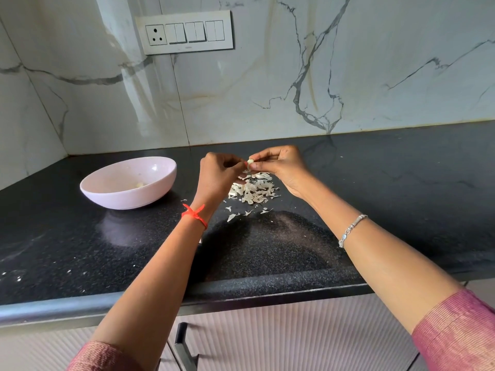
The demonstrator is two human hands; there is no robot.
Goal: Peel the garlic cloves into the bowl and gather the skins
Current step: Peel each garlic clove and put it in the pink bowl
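A small garlic clove [250,162] is pinched between the fingertips of my left hand [218,174] and my right hand [281,167], held a little above the counter. Under the hands lies a heap of pale garlic skins [254,191], with a few loose flakes [235,214] scattered nearer to me. A pale pink bowl [107,194] stands to the left of the hands, and a peeled clove [139,184] lies inside it.
The black speckled counter [294,245] runs to a marble wall with a switch panel [184,32] behind. Its front edge is close to me, above ribbed cabinet doors with a dark handle [182,346]. Small white specks [18,277] dot the counter's left.
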